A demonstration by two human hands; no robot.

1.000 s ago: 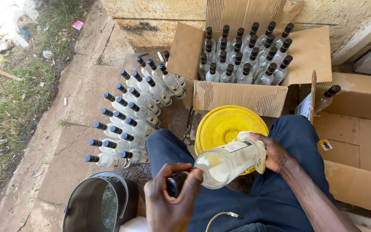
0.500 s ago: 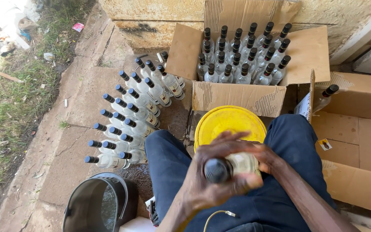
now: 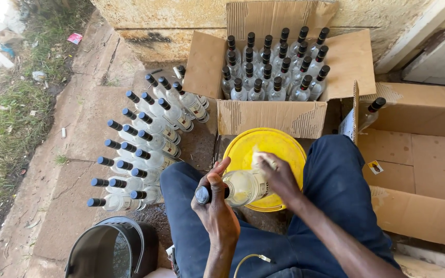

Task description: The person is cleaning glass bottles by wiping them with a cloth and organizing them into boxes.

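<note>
1. the left hand (image 3: pixel 213 198) has its grip closed round the neck of a clear bottle (image 3: pixel 240 188), fingers wrapped just behind the dark cap (image 3: pixel 202 195), thumb lifted above it.
2. the bottle lies nearly flat, cap pointing away from the right hand, body running between the two grips, over the person's lap.
3. the right hand (image 3: pixel 279 177) is closed on the far end of the bottle, pressing a pale cloth (image 3: pixel 261 158) against the glass; fingers curl over the top of it.
4. just beyond both grips sits a yellow lid (image 3: pixel 263 146) on a bucket, partly hidden by the bottle and right hand.
5. under the grips are the person's knees in blue trousers (image 3: pixel 336 180), one to each side of the lid.
6. out past the left hand, rows of capped bottles (image 3: pixel 145 149) lie on the concrete floor (image 3: pixel 83 123), necks pointing away from the grip.
7. farther beyond the lid, an open box (image 3: pixel 269 116) holds upright bottles packed close together.
8. outward of the right hand lies a second box (image 3: pixel 418 154), with one bottle (image 3: pixel 369 116) standing at its near corner.
9. nearer than the left hand, low in view, stands a dark bucket (image 3: pixel 112 252) with a wire handle.
</note>
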